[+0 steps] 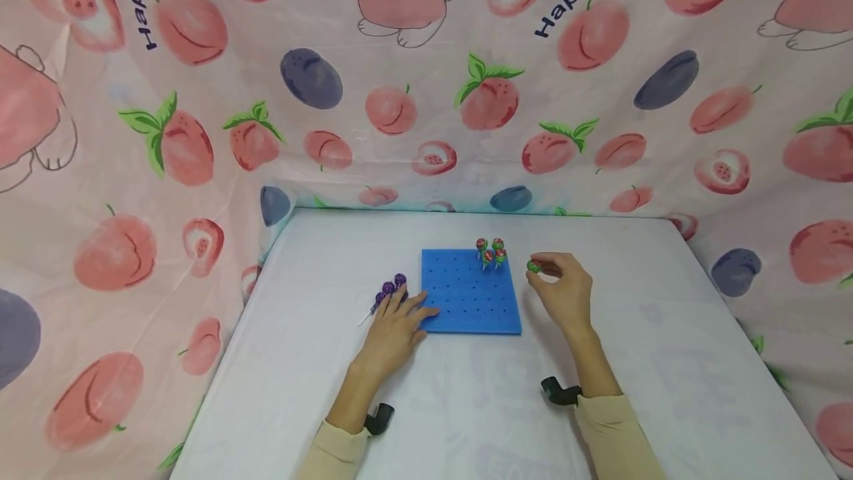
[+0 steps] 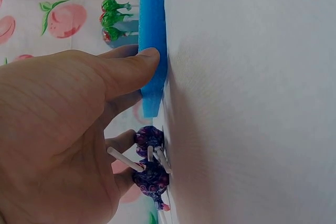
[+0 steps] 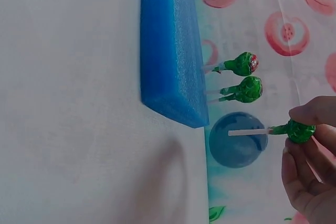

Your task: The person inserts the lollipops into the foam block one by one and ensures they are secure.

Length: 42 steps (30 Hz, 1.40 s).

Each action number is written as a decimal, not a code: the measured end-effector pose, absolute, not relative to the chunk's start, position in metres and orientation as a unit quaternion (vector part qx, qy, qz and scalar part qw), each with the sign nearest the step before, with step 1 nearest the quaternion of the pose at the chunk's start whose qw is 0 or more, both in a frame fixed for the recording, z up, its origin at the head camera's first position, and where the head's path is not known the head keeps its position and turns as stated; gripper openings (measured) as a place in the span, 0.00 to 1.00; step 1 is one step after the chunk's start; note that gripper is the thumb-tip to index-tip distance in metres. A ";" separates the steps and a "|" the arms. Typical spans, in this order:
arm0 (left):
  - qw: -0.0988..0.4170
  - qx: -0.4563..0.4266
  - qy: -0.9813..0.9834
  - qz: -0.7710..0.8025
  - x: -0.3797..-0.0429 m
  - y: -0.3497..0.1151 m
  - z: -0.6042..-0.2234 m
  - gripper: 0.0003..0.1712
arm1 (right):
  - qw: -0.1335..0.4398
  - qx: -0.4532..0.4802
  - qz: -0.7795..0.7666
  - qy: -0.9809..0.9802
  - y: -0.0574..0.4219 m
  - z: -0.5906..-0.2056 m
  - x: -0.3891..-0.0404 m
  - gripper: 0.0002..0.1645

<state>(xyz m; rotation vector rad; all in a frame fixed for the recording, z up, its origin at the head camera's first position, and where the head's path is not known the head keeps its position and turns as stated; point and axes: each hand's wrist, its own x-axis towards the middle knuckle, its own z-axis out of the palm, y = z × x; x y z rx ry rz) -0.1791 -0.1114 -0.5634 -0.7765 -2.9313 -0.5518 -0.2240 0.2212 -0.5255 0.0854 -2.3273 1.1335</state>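
Observation:
A blue foam board (image 1: 466,291) with rows of small holes lies on the table. Several green-and-red wrapped lollipops (image 1: 500,254) stand upright in its far right corner. My right hand (image 1: 566,287), just right of the board, pinches another green lollipop (image 3: 301,131) by its candy head; its white stick (image 3: 247,132) points down. At the board's near left corner, my left hand (image 1: 393,332) spreads its fingers, thumb against the board's side and forefinger on its edge. Its other fingers reach over purple-wrapped lollipops (image 1: 389,287) lying left of the board.
A white cloth (image 1: 280,391) covers the table. Fruit-patterned curtains (image 1: 400,110) hang behind it and at both sides. Dark wrist cameras (image 1: 560,391) jut out near each cuff.

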 end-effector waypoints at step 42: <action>0.038 -0.259 -0.949 -0.175 -0.179 -0.114 -0.563 0.26 | 0.247 0.102 0.433 -0.861 0.184 -0.528 -0.235 0.20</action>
